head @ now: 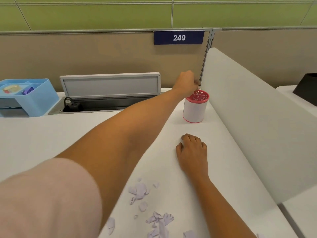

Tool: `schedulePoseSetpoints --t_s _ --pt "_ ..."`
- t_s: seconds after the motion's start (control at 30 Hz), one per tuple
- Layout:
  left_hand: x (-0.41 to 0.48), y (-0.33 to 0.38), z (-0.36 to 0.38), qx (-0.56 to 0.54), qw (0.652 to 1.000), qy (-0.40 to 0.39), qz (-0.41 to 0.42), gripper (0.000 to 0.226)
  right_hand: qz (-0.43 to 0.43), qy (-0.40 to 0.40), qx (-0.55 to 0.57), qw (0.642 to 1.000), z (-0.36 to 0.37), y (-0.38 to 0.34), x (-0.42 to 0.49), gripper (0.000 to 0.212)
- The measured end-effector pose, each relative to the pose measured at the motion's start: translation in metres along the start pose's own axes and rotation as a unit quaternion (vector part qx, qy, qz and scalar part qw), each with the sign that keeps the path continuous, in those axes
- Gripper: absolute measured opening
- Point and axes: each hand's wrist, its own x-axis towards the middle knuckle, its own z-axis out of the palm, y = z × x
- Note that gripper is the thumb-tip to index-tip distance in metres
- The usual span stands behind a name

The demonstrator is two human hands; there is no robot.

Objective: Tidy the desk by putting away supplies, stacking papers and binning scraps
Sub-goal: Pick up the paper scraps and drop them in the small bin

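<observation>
My left hand (187,81) reaches across the desk and hovers over the rim of a small pink-and-white bin (194,109) by the white divider. Its fingers are bunched together and point down, pinching what looks like a small paper scrap at the tips. My right hand (193,151) lies on the white desk in front of the bin, its fingers curled under around a small white scrap that barely shows. Several torn and crumpled paper scraps (139,191) lie near the front edge, with more paper scraps (160,221) closer to me.
A blue desk organiser (36,100) with tape and small supplies stands at the back left. Beside it an open cable tray (109,93) with a raised lid holds a plug. A white divider (248,117) borders the right side, and a black object (307,88) sits beyond it.
</observation>
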Motion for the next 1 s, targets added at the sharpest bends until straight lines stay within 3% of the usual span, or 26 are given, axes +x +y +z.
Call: schedulePoseSetpoints --t_s 0.2,0.37,0.47,0.53,0.63,0.73,0.8,1.0 --pt "-0.085 -0.036 -0.029 -0.032 0.999 -0.035 -0.017 0.025 -0.019 -0.012 0.029 0.999 -0.003 -0.002 -0.003 0.013" --pt "-0.163 -0.120 -0.050 0.104 0.979 -0.162 -0.066 0.037 -0.050 -0.044 0.030 0.997 -0.009 -0.016 -0.023 0.013" --pt "-0.206 -0.155 -0.060 0.113 0.964 -0.212 -0.113 0.042 -0.076 -0.089 0.009 0.993 -0.014 -0.029 -0.036 0.017" --pt "-0.231 -0.165 -0.065 0.116 0.959 -0.232 -0.117 0.043 -0.117 -0.112 0.000 0.987 -0.023 -0.041 -0.047 0.006" --pt "-0.266 -0.166 -0.068 0.116 0.959 -0.235 -0.108 0.047 -0.165 -0.188 0.029 0.968 -0.042 -0.066 -0.067 0.053" --pt "-0.295 -0.160 -0.067 0.121 0.959 -0.237 -0.104 0.056 -0.168 -0.319 -0.003 0.933 -0.053 -0.083 -0.087 0.054" --pt "-0.307 -0.155 -0.066 0.140 0.954 -0.246 -0.096 0.065 -0.182 -0.353 -0.005 0.918 -0.060 -0.092 -0.097 0.057" --pt "-0.320 -0.144 -0.065 0.183 0.958 -0.215 -0.048 0.041 -0.238 -0.301 -0.011 0.923 -0.061 -0.091 -0.107 0.036"
